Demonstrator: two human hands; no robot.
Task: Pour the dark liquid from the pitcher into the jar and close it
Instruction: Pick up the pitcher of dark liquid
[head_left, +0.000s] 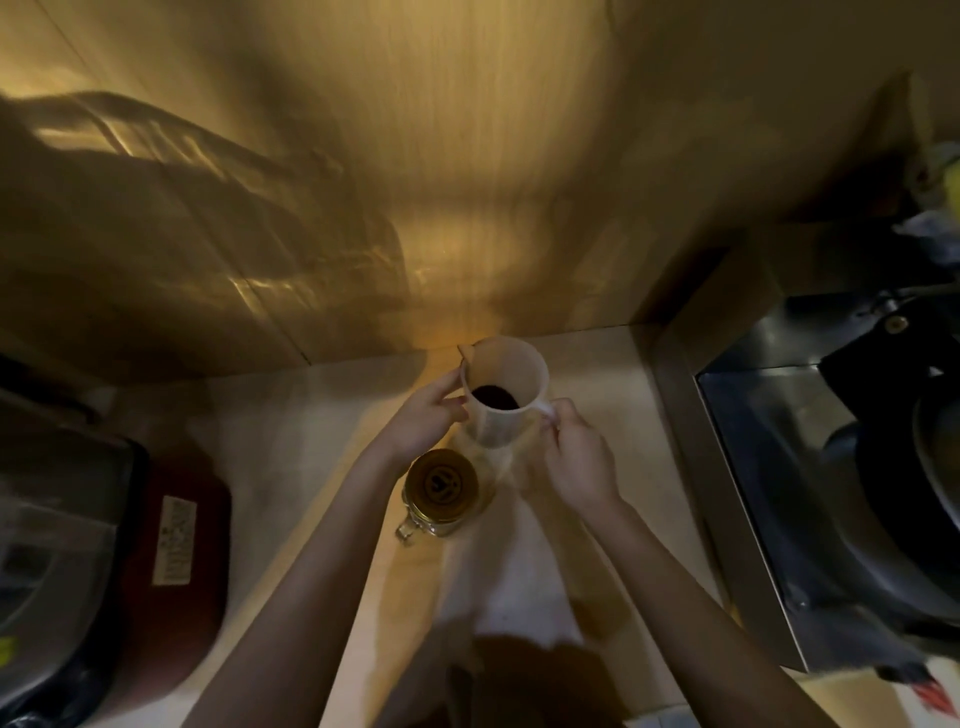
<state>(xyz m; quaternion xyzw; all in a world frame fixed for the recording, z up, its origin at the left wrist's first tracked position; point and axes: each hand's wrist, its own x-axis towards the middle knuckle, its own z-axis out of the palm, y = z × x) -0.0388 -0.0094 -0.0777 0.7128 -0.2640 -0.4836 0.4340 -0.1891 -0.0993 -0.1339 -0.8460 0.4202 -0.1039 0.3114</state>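
A white plastic pitcher (511, 379) stands upright at the back of the pale counter, with dark liquid (494, 397) low inside it. My right hand (576, 457) grips its handle on the right side. My left hand (428, 418) holds the pitcher's left wall near the rim. Just in front of the pitcher, between my forearms, a glass jar with a side handle (441, 491) sits on the counter, a gold metal lid covering its top.
A dark red appliance with a white label (171, 545) sits at the left. A steel sink (779, 457) with a dark pan (914, 467) lies at the right. A wooden wall (415, 182) rises right behind the pitcher.
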